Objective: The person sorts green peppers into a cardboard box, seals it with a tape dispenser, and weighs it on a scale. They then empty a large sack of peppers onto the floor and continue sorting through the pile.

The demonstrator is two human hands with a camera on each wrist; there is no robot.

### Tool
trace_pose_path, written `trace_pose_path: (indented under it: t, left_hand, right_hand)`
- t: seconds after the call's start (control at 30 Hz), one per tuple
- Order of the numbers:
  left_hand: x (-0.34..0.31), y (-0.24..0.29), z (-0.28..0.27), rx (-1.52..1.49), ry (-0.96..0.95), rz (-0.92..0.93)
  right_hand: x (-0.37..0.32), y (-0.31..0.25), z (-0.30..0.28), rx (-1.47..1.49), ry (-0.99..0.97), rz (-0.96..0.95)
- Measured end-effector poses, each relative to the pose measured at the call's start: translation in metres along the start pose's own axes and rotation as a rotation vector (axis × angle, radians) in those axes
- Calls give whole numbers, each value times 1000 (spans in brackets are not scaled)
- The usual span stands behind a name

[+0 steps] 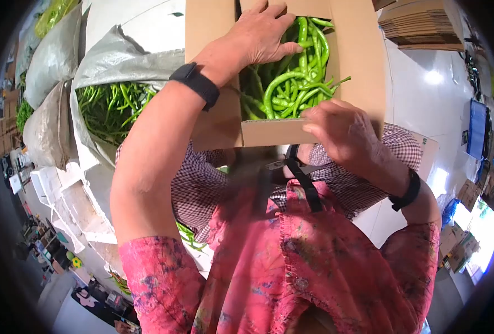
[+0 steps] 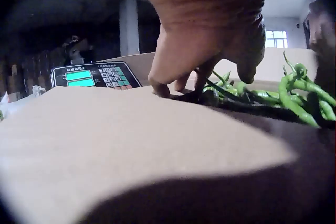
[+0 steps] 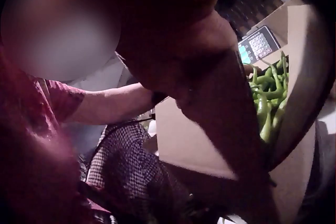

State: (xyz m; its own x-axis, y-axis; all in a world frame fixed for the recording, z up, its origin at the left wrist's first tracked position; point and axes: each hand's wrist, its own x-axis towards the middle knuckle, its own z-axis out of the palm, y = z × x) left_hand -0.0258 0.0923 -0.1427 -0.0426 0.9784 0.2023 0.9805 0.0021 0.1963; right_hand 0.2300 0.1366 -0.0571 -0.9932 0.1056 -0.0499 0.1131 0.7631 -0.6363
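Green peppers (image 1: 300, 83) fill a cardboard box (image 1: 364, 55) in the head view. My left hand (image 1: 261, 36) lies over the box's left side, fingers spread and bent down at the edge of the peppers; in the left wrist view the fingertips of this hand (image 2: 210, 40) reach down beside the peppers (image 2: 299, 95). The right hand (image 1: 344, 131) grips the near edge of the box at its right corner, thumb toward the peppers. From the right wrist view, this hand (image 3: 184, 50) is dark and its fingertips are hard to see.
A grey sack (image 1: 119, 61) with more green peppers lies open left of the box. Filled sacks (image 1: 52, 72) stand farther left. A scale display (image 2: 94, 77) shows beyond the box. Stacked flat cardboard (image 1: 419, 25) is at the upper right, a blue crate (image 1: 476, 129) at the right.
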Motion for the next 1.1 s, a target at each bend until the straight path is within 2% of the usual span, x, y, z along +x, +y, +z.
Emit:
trace_pose_path:
  t: [0.03,0.07,0.13,0.17,0.2,0.27,0.3,0.33,0.37,0.43,0.63,0.8,0.9,0.97,1.07,1.1]
  left_hand:
    - [0,3,-3,-3,-30,-22]
    - [0,8,-5,0,-24,-16]
    - [1,18,-7,68,-124,-117]
    - [5,26,-6,37,-145,-179]
    - [8,36,-7,34,-147,-173]
    - [17,50,-10,38,-201,-344]
    - [15,53,1,72,-98,-339]
    - [12,56,4,76,-100,-336]
    - [9,58,7,54,-17,-336]
    - [9,65,16,33,120,-352]
    - [10,85,40,-9,197,-467]
    - [9,90,40,-26,191,-467]
    - [7,80,30,-4,72,-471]
    - [4,65,-5,-113,-263,-362]
    - [-9,38,-20,-124,-386,-240]
    - [-9,43,-20,-75,-382,-254]
  right_hand:
    - [0,5,4,-39,92,-89]
    - [-1,10,7,-45,98,-89]
    - [-2,19,13,-51,227,-118]
    - [1,22,18,-52,227,-113]
    - [9,23,26,-119,289,-38]
    - [20,30,29,-186,368,38]
    - [23,34,29,-218,363,36]
    - [25,35,29,-248,355,34]
    - [25,36,29,-249,360,33]
    - [24,38,26,-225,222,137]
    - [22,49,31,-15,297,114]
    - [18,45,33,-85,272,175]
    - [17,46,36,-100,276,184]
    - [17,44,36,-96,281,202]
    - [12,39,35,-15,302,225]
    - [10,35,36,-55,325,204]
